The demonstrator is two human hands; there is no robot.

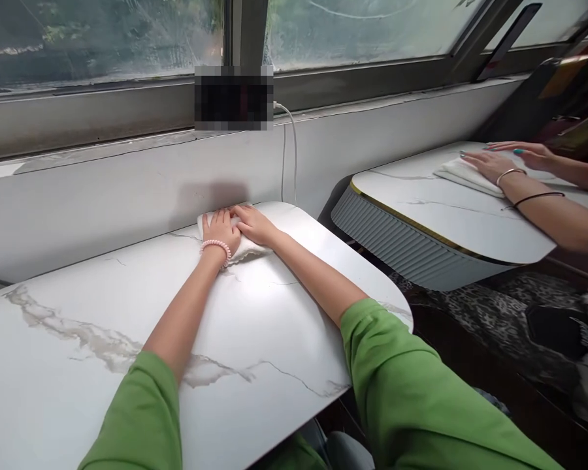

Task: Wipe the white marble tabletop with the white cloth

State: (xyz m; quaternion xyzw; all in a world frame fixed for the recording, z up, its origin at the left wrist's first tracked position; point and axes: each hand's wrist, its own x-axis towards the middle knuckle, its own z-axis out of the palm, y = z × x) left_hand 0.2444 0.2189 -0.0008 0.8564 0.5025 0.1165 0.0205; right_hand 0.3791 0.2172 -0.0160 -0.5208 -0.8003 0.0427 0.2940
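A folded white cloth lies on the white marble-patterned table, close to the wall at the table's far side. My left hand, with a pink coiled band at the wrist, rests flat on the cloth, fingers stretched forward. Beside it, my right hand presses on the cloth too, its fingers reaching toward the left hand and partly overlapping the cloth's far edge. Both arms extend forward in green sleeves. The palms hide much of the cloth.
To the right stands a second marble-patterned table with a ribbed side and gold trim. Another person's hands lie on a white cloth there. A white cable hangs from a blurred-out dark object on the window ledge.
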